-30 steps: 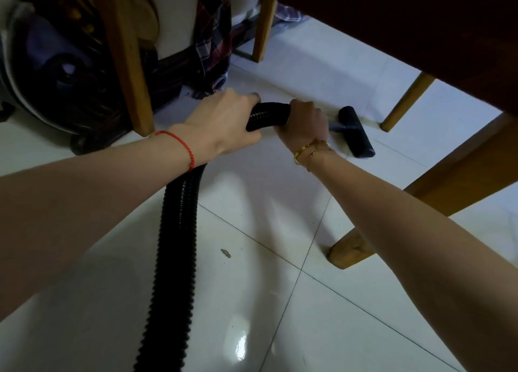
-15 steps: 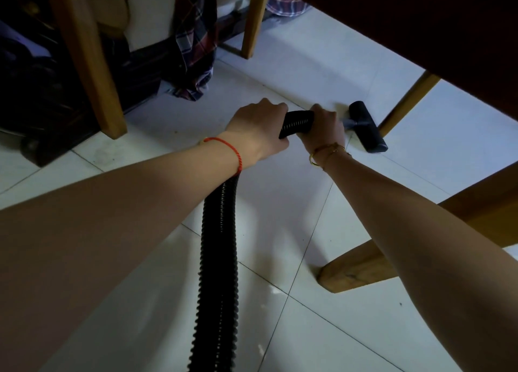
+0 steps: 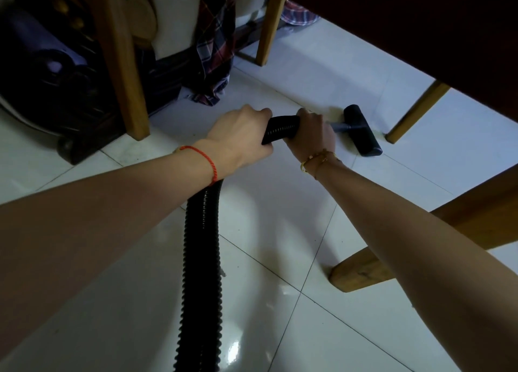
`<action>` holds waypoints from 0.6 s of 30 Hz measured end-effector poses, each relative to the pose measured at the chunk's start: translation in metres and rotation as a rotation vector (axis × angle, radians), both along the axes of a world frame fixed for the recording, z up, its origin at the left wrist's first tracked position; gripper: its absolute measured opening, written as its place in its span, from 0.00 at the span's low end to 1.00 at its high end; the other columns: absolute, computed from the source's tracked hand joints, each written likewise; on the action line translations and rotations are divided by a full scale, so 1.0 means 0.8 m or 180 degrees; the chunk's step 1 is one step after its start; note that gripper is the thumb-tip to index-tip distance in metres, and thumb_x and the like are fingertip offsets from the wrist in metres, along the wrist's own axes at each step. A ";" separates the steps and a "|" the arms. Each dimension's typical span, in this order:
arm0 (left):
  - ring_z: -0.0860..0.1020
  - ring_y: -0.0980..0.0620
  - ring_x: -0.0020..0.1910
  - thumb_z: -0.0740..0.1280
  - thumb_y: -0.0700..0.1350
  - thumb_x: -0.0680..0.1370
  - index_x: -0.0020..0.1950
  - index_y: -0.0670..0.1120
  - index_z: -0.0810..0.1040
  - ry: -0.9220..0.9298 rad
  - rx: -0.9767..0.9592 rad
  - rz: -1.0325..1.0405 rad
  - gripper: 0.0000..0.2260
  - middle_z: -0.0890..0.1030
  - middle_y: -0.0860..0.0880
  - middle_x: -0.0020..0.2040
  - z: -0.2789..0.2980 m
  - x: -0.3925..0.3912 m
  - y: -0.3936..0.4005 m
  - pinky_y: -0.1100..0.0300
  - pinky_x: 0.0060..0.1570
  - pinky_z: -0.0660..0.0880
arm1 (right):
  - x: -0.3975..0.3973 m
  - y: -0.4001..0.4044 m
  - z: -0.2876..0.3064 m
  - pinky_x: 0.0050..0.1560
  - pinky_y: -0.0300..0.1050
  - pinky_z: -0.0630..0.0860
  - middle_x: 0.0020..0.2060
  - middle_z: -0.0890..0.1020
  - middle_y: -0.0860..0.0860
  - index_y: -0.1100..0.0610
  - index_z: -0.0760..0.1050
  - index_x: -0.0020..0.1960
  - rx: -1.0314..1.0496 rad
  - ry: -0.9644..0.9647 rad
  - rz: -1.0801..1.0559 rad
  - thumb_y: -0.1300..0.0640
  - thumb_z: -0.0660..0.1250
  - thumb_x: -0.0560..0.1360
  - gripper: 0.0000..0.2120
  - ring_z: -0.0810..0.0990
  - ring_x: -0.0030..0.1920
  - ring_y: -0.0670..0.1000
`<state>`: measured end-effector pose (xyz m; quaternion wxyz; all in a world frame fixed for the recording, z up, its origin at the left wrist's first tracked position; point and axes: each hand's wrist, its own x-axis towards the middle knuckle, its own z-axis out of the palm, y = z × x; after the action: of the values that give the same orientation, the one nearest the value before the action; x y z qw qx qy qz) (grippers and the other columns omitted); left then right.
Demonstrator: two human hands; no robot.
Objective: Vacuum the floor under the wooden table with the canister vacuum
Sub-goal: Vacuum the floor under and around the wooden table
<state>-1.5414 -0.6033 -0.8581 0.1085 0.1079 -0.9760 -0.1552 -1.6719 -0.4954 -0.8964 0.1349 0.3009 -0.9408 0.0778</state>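
Note:
A black ribbed vacuum hose [image 3: 200, 259] runs from the bottom of the view up to my hands. My left hand [image 3: 241, 136] grips the hose from above. Just ahead of it, my right hand [image 3: 312, 132] grips the hose end where a grey tube leads to the black floor nozzle [image 3: 363, 130]. The nozzle lies flat on the white tiled floor [image 3: 280, 231] under the dark wooden table [image 3: 420, 21], close to a slim table leg [image 3: 414, 114].
A thick wooden leg [image 3: 364, 271] slants in at the right, near my right forearm. Another wooden leg [image 3: 123, 72] stands at the left, with dark carved furniture [image 3: 56, 77] and a plaid cloth [image 3: 215, 49] behind it. A further leg [image 3: 269, 30] stands at the back.
Both hands and the nozzle have shifted slightly back toward me and to the left along the floor. The camera view has swung a little, showing more of the dark furniture at the left.

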 end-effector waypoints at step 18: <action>0.71 0.47 0.32 0.65 0.52 0.75 0.58 0.48 0.72 0.0026 -0.0325 0.0104 0.15 0.68 0.52 0.32 0.065 0.221 -0.024 0.57 0.31 0.68 | 0.173 -0.026 0.037 0.32 0.43 0.68 0.35 0.75 0.52 0.59 0.71 0.40 -0.0949 -0.0325 0.1667 0.56 0.69 0.68 0.08 0.73 0.34 0.51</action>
<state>-1.3646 -0.6226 -0.8059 0.1203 0.1175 -0.9803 -0.1038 -1.5338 -0.5159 -0.8665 0.1055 0.5059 -0.8150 0.2622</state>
